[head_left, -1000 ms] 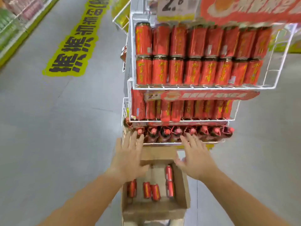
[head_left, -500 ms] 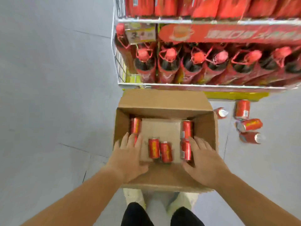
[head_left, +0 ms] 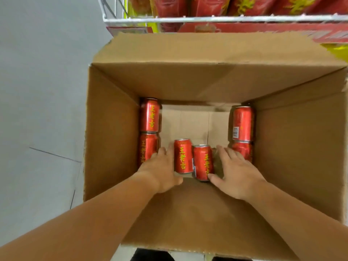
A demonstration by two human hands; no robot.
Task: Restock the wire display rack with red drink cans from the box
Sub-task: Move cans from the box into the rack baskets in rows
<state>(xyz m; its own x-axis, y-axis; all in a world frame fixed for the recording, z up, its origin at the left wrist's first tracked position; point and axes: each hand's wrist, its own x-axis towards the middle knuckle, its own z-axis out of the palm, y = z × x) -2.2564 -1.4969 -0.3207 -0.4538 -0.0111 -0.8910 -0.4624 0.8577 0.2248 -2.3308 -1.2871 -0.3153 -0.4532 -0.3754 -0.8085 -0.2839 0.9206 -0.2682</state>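
Both bare arms were stretched forward and down, angled toward each other. The left forearm [head_left: 84,223] ran up from the lower left, the right forearm [head_left: 301,221] from the lower right, wrists roughly straight. The left hand [head_left: 160,171] was palm down, fingers straight and close together. The right hand [head_left: 238,174] was palm down, fingers straight and slightly spread, thumb pointing inward. The left thumb seemed tucked inward, though it was partly hidden.

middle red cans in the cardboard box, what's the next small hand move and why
Probably curl each hand round its can: the left hand lies open beside the left middle red can, the right hand beside the right middle red can, neither gripped.
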